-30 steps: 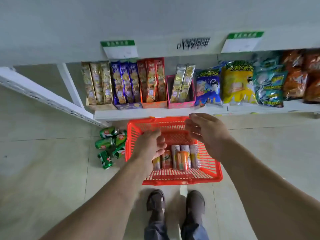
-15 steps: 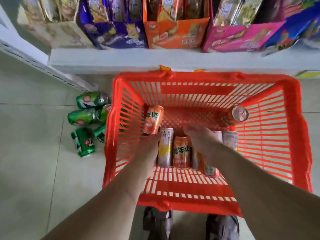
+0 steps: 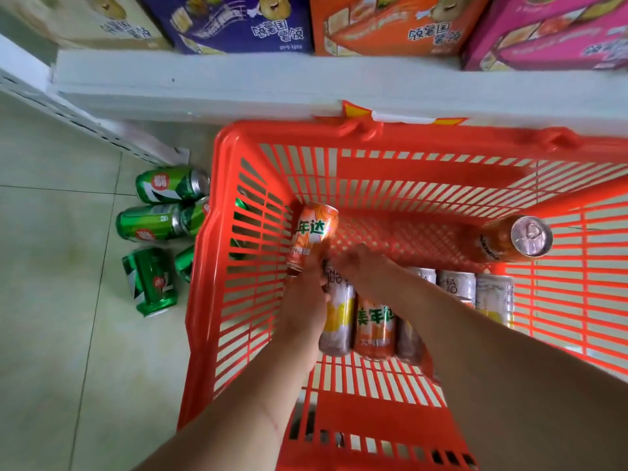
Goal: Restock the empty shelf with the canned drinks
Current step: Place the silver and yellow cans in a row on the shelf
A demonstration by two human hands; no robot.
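Red slatted plastic shopping basket [image 3: 217,300]: on the pale tiled floor [image 3: 51,334], centre to 3 o'clock of the view, its far rim against the white metal shelf edge [image 3: 204,83].

Orange drink can with green lettering [image 3: 311,237]: inside the basket, at 11 o'clock of the hands, tilted, lower end clasped.

Left hand [image 3: 304,307]: fingers closed round the lower end of that tilted can.

Right hand [image 3: 365,270]: just beside the left, at its 2 o'clock, fingers curled down among the cans; cannot tell whether it has hold of anything.

Row of silver-and-yellow and orange cans lying flat [image 3: 373,326]: on the basket floor, under both forearms, side by side and touching.

Orange can standing upright with silver pull-tab lid [image 3: 528,237]: at the basket's 3 o'clock side, apart from the row.

Green drink cans [image 3: 153,222]: loose on the floor at 9 o'clock, outside the basket wall, most on their sides.

Purple, orange and pink cardboard snack cartons [image 3: 390,25]: on the shelf at 12 o'clock.
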